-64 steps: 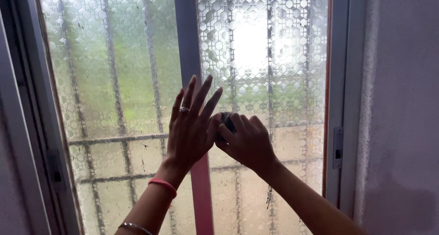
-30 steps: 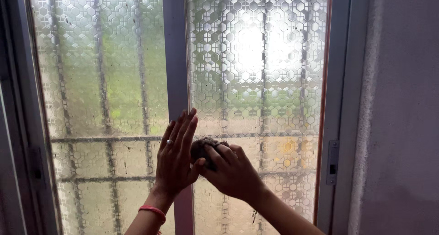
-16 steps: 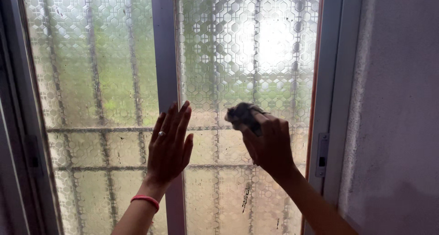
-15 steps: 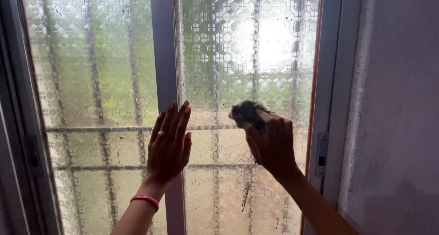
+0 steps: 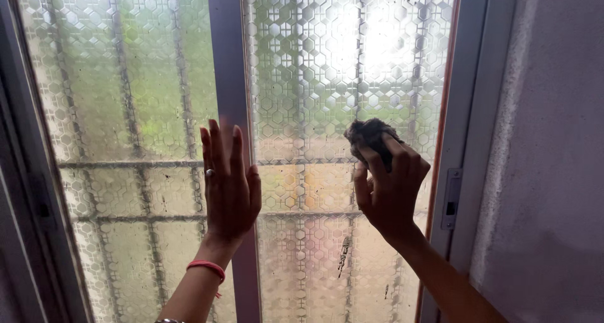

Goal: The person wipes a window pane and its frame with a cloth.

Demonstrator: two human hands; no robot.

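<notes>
**Two hands on a patterned window**

Seen from the head camera, the right hand (image 5: 391, 191) has its fingers closed around a dark, crumpled cloth (image 5: 370, 139) and presses it against the right pane (image 5: 340, 65) of frosted, patterned glass, near the frame's right edge. The left hand (image 5: 230, 183) lies flat with fingers spread and holds nothing; its palm rests on the grey upright bar (image 5: 229, 59) between the two panes, fingertips reaching onto the left pane (image 5: 126, 77). A ring (image 5: 209, 172) sits on one finger and a pink band (image 5: 207, 266) circles the wrist. Behind the glass, blurred bars run across and down. A small metal latch plate (image 5: 450, 198) is fixed on the frame just right of the cloth hand, and a rough pale wall (image 5: 553, 140) fills the right side. Dark smudges mark the lower glass.
</notes>
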